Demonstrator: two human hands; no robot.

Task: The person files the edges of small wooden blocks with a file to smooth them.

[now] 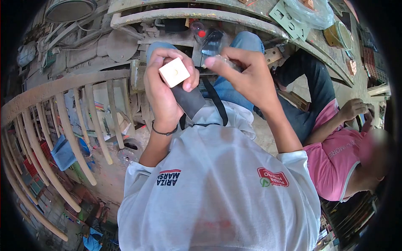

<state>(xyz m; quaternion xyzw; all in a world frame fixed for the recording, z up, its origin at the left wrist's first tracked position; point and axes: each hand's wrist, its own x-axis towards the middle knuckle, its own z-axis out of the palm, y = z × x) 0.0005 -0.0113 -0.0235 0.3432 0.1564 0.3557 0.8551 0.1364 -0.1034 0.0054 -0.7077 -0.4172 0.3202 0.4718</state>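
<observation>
My left hand (164, 90) is closed around a pale wooden block (174, 72), its square end facing up with a small round mark in the middle. A dark grey flat strip (189, 101) hangs below the block from the same hand, over my shirt. To the right, my right hand (247, 73) is raised with fingers curled and the thumb pointing toward the block, apart from it. Something greyish shows between its fingers, and I cannot tell what it is. Beyond that hand lies a clear plastic item (213, 41) near a red cap (202, 33).
A curved wooden rack with spindles (63, 94) stands at left. The workbench edge (201, 13) runs across the front, holding a plastic bag (312, 14), a green plate with cut-outs (287, 19) and a tin (337, 37). A person in pink (331, 152) sits close at right.
</observation>
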